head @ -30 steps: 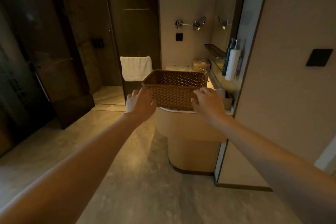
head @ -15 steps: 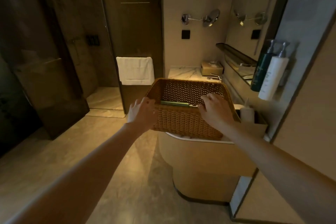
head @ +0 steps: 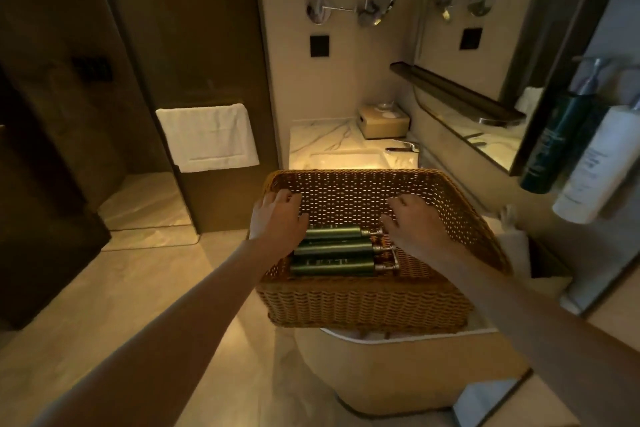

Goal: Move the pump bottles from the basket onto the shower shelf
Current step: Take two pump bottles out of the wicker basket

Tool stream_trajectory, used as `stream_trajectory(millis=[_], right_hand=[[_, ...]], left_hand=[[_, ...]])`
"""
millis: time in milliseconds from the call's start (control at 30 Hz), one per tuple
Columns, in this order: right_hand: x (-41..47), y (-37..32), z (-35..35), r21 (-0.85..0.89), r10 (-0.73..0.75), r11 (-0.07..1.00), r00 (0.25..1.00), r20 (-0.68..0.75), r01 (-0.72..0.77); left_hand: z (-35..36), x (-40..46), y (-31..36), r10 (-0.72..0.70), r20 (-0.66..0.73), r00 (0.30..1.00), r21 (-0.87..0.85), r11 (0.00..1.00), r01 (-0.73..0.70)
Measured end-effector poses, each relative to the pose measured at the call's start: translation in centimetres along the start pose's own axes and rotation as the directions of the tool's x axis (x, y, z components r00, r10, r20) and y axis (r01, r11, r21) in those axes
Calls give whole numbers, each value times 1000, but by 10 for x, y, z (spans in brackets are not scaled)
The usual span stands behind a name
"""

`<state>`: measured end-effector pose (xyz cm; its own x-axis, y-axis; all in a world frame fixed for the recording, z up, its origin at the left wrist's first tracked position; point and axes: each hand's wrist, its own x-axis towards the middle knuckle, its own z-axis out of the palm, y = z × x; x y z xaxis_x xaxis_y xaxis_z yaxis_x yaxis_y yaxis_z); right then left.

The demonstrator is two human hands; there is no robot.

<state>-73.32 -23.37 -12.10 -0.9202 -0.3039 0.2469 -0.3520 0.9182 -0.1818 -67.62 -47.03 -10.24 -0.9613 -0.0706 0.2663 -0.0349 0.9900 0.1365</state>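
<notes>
The left hand (head: 277, 217) covers the bottom ends of the three green pump bottles (head: 332, 253) lying in the brown woven wicker basket (head: 363, 302), and the right hand (head: 412, 224) hides part of their metal pumps. Whether the fingers touch a bottle cannot be seen. The white wall-mounted pump bottle (head: 592, 166) is cut by the right edge, its label too blurred to read.

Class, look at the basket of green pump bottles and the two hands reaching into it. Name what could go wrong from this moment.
1. The basket sits on a rounded stand with its near edge seeming to overhang, so pressing on it might tip it.
2. The three bottles lie side by side, touching; lifting one may roll the others.
3. Their pump heads point toward the right hand, which might press one and squirt liquid. The left hand is at the bottle bases.
</notes>
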Motion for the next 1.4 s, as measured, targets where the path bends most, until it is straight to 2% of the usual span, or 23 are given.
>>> stream_trajectory(millis=[133, 367, 533, 700, 800, 967, 1167, 1267, 1400], right_hand=[[27, 3, 17, -50, 106, 993, 992, 62, -103], [52, 21, 47, -82, 263, 964, 949, 176, -252], [70, 41, 70, -132, 338, 941, 899, 279, -313], [73, 50, 84, -151, 380, 925, 849, 367, -349], [71, 48, 92, -141, 389, 921, 832, 395, -364], [68, 38, 97, -123, 400, 916, 837, 373, -382], [62, 19, 99, -95, 411, 910, 854, 319, -403], [60, 8, 98, -86, 449, 891, 838, 311, -446], [58, -1, 91, -29, 506, 852, 808, 301, -523]], left_hand=[[27, 55, -11, 139, 113, 984, 37, 989, -144], [88, 126, 7, 317, 206, 926, 27, 944, -329], [134, 153, 3, 330, 304, 894, -25, 941, -339], [166, 158, -4, 342, 466, 816, -68, 934, -352], [179, 164, -6, 365, 558, 745, -86, 919, -385], [197, 174, -3, 402, 642, 653, -253, 915, -314], [203, 186, -3, 392, 726, 565, -440, 896, -56], [200, 188, -5, 401, 673, 621, -425, 897, -119], [176, 187, 6, 468, 493, 734, -467, 854, -231]])
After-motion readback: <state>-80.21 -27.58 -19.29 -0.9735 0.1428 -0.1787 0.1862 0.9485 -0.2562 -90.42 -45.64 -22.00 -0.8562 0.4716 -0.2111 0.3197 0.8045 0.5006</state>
